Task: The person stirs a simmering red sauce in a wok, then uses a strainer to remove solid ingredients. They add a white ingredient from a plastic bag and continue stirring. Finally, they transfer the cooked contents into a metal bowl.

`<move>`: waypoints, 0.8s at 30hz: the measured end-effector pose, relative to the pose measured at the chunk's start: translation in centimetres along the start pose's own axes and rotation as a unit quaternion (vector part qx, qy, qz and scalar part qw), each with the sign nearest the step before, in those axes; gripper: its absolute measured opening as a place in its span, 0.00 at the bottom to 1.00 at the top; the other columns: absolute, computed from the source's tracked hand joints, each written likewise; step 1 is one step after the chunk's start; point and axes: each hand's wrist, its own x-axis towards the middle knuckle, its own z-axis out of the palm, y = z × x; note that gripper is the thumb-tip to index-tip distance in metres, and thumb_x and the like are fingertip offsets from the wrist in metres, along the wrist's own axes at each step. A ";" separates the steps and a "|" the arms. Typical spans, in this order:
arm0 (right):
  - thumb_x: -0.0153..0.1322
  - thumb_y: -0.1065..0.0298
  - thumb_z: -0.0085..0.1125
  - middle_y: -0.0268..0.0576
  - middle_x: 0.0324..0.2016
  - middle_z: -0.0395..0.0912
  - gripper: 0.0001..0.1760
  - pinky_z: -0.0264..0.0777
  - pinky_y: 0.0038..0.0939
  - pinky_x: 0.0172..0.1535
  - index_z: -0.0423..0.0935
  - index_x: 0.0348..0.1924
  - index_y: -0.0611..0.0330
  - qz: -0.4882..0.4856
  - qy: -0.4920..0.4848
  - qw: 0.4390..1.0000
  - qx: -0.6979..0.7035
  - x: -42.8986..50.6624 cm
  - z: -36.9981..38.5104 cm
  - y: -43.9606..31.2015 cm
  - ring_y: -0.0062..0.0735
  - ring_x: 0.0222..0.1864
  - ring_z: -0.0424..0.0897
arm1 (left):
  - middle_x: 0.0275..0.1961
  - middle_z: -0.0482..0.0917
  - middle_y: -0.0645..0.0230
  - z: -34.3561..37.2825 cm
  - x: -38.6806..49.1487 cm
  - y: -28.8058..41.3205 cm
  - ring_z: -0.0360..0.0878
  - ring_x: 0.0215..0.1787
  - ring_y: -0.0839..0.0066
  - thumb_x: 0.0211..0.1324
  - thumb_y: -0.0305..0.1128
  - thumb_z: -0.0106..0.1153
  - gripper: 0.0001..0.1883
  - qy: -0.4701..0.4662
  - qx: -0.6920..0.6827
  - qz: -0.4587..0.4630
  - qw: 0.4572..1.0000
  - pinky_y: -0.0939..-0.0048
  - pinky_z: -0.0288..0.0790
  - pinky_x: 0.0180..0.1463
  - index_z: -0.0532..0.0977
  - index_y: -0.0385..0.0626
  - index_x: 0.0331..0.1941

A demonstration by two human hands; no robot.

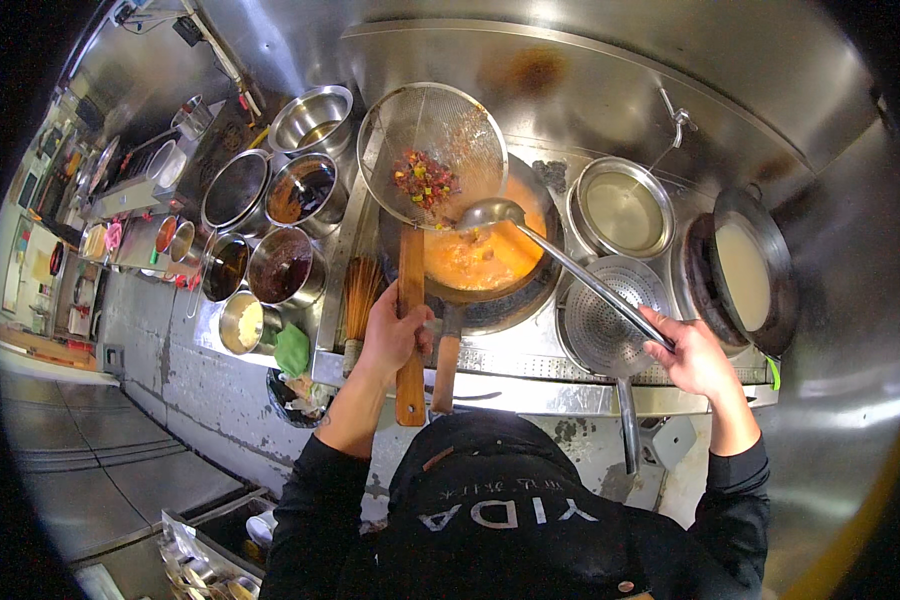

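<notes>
My left hand [396, 330] grips the flat wooden handle of a round wire-mesh strainer [397, 124]. A small heap of red and dark chopped bits with some green pieces [424, 180] lies in the mesh, which hangs over the far left of a wok [450, 294]. Orange, bubbling broth [472, 262] fills the wok; its wooden handle [445, 367] points towards me. My right hand [690, 352] is closed around the metal handle of a ladle [493, 213]. The ladle's bowl is over the broth, at the strainer's near right rim; what it holds is hidden.
A perforated metal skimmer [616, 315] lies right of the wok, below a pot of cloudy liquid [622, 210] under a tap [678, 124]. Another wok with pale liquid [744, 277] stands far right. Left are a bamboo brush [361, 296] and several sauce pots [285, 266].
</notes>
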 end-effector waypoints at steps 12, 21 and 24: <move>0.72 0.72 0.63 0.63 0.35 0.83 0.30 0.78 0.48 0.41 0.73 0.69 0.54 0.020 0.025 0.999 -0.005 -0.7 2.7 0.0 0.62 0.34 0.84 | 0.36 0.80 0.64 0.9 0.1 0.4 0.76 0.23 0.73 0.68 0.23 0.56 0.17 -0.003 -0.025 -0.003 1.000 0.66 0.74 0.25 0.69 0.43 0.59; 0.77 0.71 0.61 0.31 0.24 0.80 0.31 0.71 0.29 0.23 0.67 0.74 0.55 0.213 0.047 0.904 0.368 -2.4 7.8 1.2 0.21 0.16 0.74 | 0.38 0.79 0.63 -1.1 -2.1 1.8 0.70 0.22 0.76 0.69 0.22 0.55 0.15 0.002 -0.198 -0.043 0.979 0.68 0.69 0.25 0.70 0.43 0.57; 0.79 0.71 0.59 0.26 0.20 0.70 0.32 0.64 0.24 0.17 0.64 0.76 0.55 0.248 0.070 0.882 0.394 -1.6 9.9 0.6 0.14 0.14 0.65 | 0.40 0.79 0.63 -1.0 -3.7 1.7 0.66 0.23 0.78 0.70 0.22 0.53 0.14 0.029 -0.220 -0.060 0.973 0.71 0.65 0.26 0.70 0.42 0.56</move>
